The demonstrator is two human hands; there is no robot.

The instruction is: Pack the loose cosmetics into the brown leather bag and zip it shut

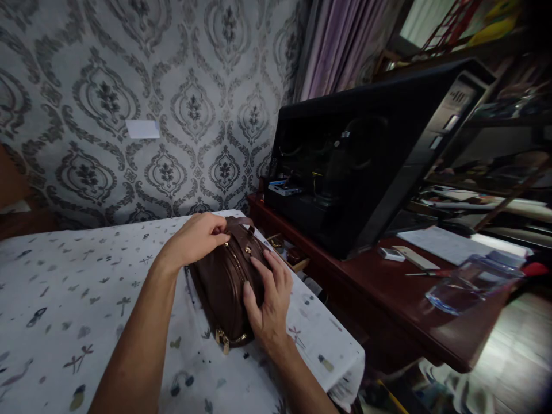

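A dark brown leather bag [215, 287] with gold zippers and a strap on top lies on a white patterned cloth [103, 322]. My left hand [198, 236] is at the bag's far upper end, its thumb and bent fingers pinched together at a gold zipper pull [226, 244]. The fingertips there are partly hidden. My right hand [271, 293] rests on the right side of the bag, fingers spread and touching the leather beside the zipper line. Two gold zipper pulls [222, 340] hang at the near end. Another small gold fitting [248, 250] shows between my hands.
Right of the cloth stands a dark red desk [345, 293] bearing a large black computer case [366, 155]. A clear plastic container [470, 282] and papers [457, 247] lie near its front. An open drawer [297, 263] sits just past the bag. Patterned wallpaper [164, 115] rises behind.
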